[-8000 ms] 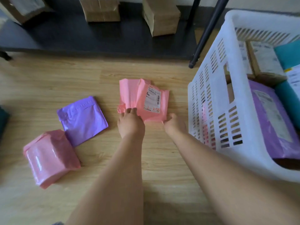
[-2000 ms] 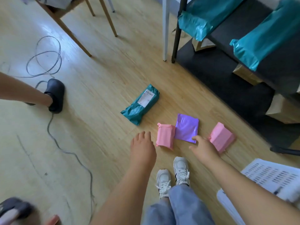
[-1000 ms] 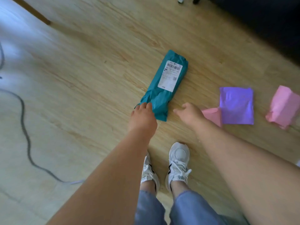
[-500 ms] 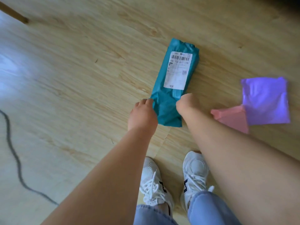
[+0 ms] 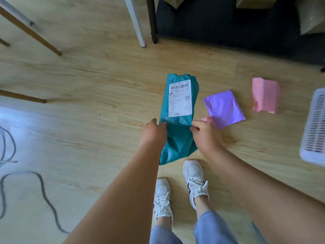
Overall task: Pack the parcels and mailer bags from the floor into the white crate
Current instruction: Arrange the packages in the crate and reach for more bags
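Observation:
A long teal mailer bag with a white shipping label hangs lifted off the wooden floor, gripped on both sides. My left hand pinches its left edge and my right hand its right edge. On the floor to the right lie a purple mailer bag and a pink mailer bag. A second pink bag peeks out from behind my right hand. The white crate shows only its slotted wall at the right edge.
My two white sneakers stand just below the teal bag. A grey cable snakes over the floor at the left. Wooden furniture legs and a white and a black post rise at the top, beside a dark shelf base with brown parcels.
Both hands have closed on the teal bag's sides and raised it off the floor. The view has pulled back, and the crate has come into sight at the right.

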